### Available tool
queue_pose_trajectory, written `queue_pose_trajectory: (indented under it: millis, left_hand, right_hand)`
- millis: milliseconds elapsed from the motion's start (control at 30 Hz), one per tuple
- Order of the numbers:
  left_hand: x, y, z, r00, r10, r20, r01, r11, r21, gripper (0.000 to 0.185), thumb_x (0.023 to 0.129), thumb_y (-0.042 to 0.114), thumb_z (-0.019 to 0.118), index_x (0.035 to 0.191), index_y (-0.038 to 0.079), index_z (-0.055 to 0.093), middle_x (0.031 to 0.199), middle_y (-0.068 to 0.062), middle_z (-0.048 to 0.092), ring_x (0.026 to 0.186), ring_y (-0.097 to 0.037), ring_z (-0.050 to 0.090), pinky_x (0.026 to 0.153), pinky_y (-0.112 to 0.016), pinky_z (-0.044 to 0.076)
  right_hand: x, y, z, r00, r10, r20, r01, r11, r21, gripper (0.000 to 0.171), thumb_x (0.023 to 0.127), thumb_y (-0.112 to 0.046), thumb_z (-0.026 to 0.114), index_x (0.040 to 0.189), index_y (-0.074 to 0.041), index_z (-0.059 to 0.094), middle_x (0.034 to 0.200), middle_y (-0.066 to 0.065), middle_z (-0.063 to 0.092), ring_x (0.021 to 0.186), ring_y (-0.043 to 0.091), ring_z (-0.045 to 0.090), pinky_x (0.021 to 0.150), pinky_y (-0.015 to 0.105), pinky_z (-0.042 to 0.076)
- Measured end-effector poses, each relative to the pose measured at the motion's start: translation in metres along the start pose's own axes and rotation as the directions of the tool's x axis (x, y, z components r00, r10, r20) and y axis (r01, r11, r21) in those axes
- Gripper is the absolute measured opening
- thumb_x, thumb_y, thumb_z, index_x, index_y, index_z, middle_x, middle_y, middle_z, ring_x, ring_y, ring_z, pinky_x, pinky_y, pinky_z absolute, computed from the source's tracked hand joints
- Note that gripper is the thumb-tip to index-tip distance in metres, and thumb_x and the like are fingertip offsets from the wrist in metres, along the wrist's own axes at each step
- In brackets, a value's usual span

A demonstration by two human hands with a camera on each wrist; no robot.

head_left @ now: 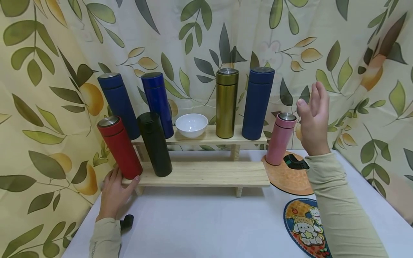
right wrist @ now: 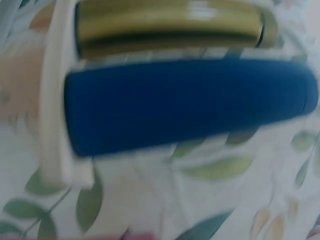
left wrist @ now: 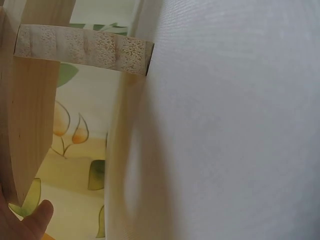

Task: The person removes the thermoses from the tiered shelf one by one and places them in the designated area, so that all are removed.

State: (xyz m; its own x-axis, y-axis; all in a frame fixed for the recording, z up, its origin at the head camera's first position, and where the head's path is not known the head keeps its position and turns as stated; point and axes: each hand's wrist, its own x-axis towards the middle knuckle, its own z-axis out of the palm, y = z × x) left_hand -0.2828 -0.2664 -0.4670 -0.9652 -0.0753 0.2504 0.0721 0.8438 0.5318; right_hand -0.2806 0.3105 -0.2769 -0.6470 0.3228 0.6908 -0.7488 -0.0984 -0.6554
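The red flask (head_left: 119, 147), judged rigid, smooth and slippery, is touched at its base by the relaxed left hand (head_left: 113, 195); the right hand (head_left: 314, 120) is raised with an empty, straight-fingered grip

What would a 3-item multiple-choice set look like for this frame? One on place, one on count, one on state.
1. Where does the pink bottle stand?
A. on the upper shelf
B. on the round cork mat beside the rack
C. inside the white bowl

2. How many blue bottles stand on the upper shelf?
A. one
B. two
C. three

3. How is the right hand?
A. raised, fingers straight, holding nothing
B. gripping the gold bottle
C. flat on the table

Answers:
1 B: its base sits on the cork mat, right of the lower shelf.
2 C: two blue ones left of the white bowl, one right of the gold bottle.
3 A: it is in the air beside the pink bottle, touching nothing; the left hand rests at the red bottle.
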Motion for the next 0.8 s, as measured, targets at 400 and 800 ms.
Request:
queue_pose_trajectory:
  millis: [400, 800]
  left_hand:
    - [0.002, -0.002, 0.001, 1.000, -0.003, 0.001, 0.003, 1.000, 0.004, 0.102, 0.100, 0.064, 0.064, 0.170, 0.002, 0.022, 0.173, -0.026, 0.021, 0.154, -0.054, 0.019, 0.113, -0.081, 0.026]
    - [0.002, -0.001, 0.000, 1.000, -0.011, 0.004, 0.011, 1.000, -0.012, 0.103, 0.099, 0.065, 0.063, 0.170, 0.002, 0.022, 0.173, -0.026, 0.022, 0.154, -0.054, 0.018, 0.113, -0.081, 0.025]
  right_hand:
    - [-0.016, -0.023, 0.077, 0.970, -0.218, 0.112, 0.206, 0.973, 0.105, 0.082, 0.093, -0.014, 0.061, 0.166, 0.002, 0.027, 0.176, 0.012, 0.022, 0.162, 0.019, 0.019, 0.129, 0.031, 0.016]
    - [-0.034, -0.010, 0.150, 0.947, -0.146, 0.287, 0.080, 0.970, 0.229, 0.090, 0.096, -0.020, 0.065, 0.168, 0.003, 0.017, 0.177, 0.013, 0.021, 0.162, 0.019, 0.018, 0.130, 0.036, 0.014]
